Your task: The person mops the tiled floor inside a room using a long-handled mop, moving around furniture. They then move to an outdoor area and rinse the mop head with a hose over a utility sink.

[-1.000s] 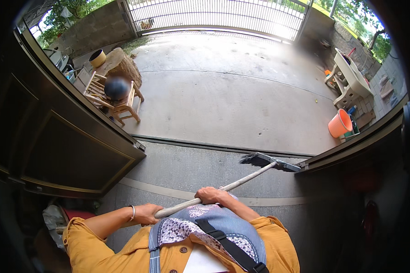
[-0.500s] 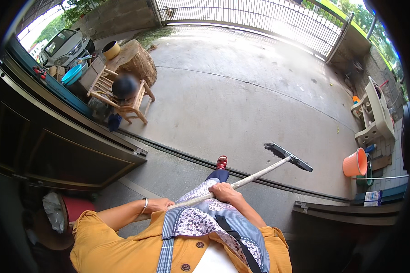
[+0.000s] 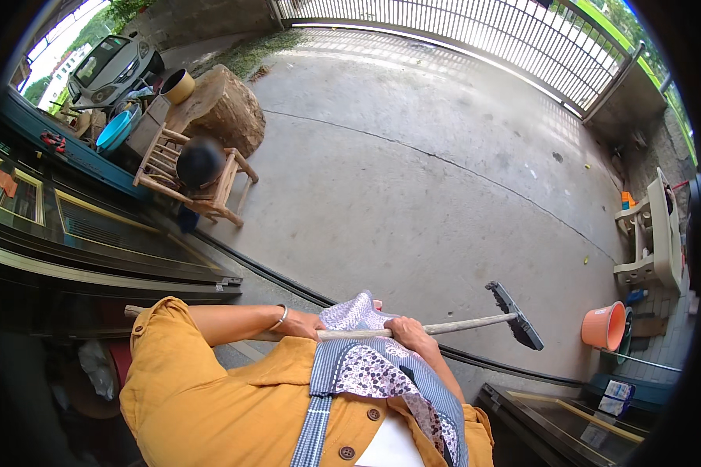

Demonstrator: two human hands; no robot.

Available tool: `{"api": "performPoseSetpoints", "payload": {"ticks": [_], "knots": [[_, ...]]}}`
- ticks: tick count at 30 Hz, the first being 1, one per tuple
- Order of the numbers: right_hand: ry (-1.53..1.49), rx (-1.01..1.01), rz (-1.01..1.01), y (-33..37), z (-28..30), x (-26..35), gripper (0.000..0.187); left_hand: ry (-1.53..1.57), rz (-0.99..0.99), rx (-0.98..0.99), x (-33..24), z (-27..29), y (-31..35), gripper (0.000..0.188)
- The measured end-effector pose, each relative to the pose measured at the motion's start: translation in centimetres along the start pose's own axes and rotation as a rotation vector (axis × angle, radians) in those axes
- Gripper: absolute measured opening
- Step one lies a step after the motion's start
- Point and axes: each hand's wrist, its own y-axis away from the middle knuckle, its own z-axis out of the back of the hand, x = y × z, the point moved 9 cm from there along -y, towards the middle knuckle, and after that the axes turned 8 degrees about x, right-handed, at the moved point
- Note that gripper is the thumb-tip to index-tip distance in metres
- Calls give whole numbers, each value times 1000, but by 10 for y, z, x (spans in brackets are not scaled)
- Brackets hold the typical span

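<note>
A push broom (image 3: 473, 323) with a pale wooden pole lies across the front of my body. Its dark, narrow head (image 3: 516, 315) is out at the right, over the concrete beyond the doorway. My left hand (image 3: 302, 325), with a bangle on the wrist, is closed around the pole near my waist. Farther along the pole toward the head, my right hand (image 3: 411, 335) grips it too. The pole's rear end sticks out past my left upper arm. A patterned apron (image 3: 374, 366) hangs below both hands.
A metal door track (image 3: 288, 280) crosses the floor, between dark door panels (image 3: 132, 233). On the left are a bamboo chair (image 3: 230, 183), a tree stump (image 3: 230, 117) and a blue basin (image 3: 115, 131). An orange bucket (image 3: 602, 327) and an overturned beige table (image 3: 666, 233) stand right. A barred gate (image 3: 475, 27) closes the far side.
The broom has swung to lie more level, its head shifting right and nearer. Both hands still hold the pole. My view has turned and moved forward; the red shoe is now mostly hidden.
</note>
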Motion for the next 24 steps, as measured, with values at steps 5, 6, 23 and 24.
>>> {"api": "performPoseSetpoints", "payload": {"ticks": [5,6,23,24], "knots": [[-49,71,59,-20,45,-53,16,-25,37,-11,-49,53,-20,36],[-50,84,60,-21,58,-62,16,-6,40,-12,-59,62,-25,37],[95,-179,-38,31,277,-314,17,359,-56,174,-329,179,-169,24],[87,-200,-44,30,284,-327,15,342,-46,180,-342,190,-177,24]]}}
